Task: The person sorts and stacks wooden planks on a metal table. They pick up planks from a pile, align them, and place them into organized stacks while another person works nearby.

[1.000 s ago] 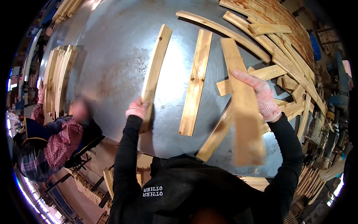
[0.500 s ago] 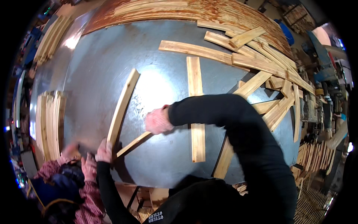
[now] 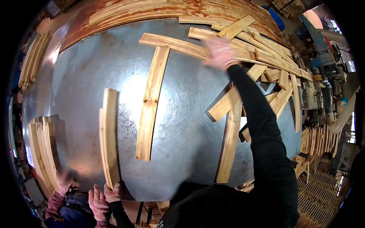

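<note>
Looking down through the head camera, I see my right hand (image 3: 220, 51) stretched far out over the grey metal tabletop (image 3: 182, 125), blurred, above the heap of wooden slats (image 3: 266, 53) at the far right; I cannot tell whether its fingers are spread or pinching anything, and it appears to be on or just over one long slat of that heap. My left hand (image 3: 113, 193), in a pinkish glove, sits at the near edge of the tabletop with its fingers wrapped around the lower end of a curved wooden slat (image 3: 109, 135), which stands on its edge and runs away from me over the metal. Just beside that hand is a co-worker's gloved hand (image 3: 98, 201), close to the same end of the slat; whether it touches the wood I cannot tell. A flat slat (image 3: 152, 104) lies alone in the middle of the tabletop, its far end touching a long slat that lies crosswise. Two more slats (image 3: 232, 125) lie right of the middle, partly under my black sleeve. At the left edge a stack of curved slats (image 3: 43, 150) stands on edge, well apart from the one in my left hand.
</note>
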Demonstrator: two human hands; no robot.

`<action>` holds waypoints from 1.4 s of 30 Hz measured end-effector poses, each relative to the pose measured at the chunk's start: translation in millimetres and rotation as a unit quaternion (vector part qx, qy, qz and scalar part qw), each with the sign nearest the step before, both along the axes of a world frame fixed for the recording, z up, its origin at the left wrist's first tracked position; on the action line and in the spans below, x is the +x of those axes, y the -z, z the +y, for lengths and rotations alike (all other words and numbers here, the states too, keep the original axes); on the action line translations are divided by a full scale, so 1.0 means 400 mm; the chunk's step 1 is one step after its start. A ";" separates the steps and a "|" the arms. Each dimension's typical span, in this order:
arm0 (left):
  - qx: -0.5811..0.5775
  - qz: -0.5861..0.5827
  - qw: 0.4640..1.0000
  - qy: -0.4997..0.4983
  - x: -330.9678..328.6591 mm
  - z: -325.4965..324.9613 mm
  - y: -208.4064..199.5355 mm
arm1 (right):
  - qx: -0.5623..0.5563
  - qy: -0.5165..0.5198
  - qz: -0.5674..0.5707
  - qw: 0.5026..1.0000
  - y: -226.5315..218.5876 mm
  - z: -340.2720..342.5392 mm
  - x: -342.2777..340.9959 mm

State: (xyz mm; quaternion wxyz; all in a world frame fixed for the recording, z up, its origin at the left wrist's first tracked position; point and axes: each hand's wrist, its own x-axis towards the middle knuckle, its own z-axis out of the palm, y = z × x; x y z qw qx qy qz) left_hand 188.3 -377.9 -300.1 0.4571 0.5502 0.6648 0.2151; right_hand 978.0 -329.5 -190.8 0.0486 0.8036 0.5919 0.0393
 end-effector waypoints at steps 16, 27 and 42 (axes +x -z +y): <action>0.246 0.269 0.921 0.139 0.734 -0.053 -0.158 | -0.061 -0.422 0.125 0.896 0.153 -0.401 -0.273; -0.024 -0.072 0.984 0.163 0.732 -0.008 -0.076 | 0.220 0.279 0.356 0.864 0.054 -0.353 -0.276; 0.243 0.267 0.888 0.286 0.892 -0.343 -0.115 | 0.081 0.255 0.417 0.868 0.174 -0.194 -0.399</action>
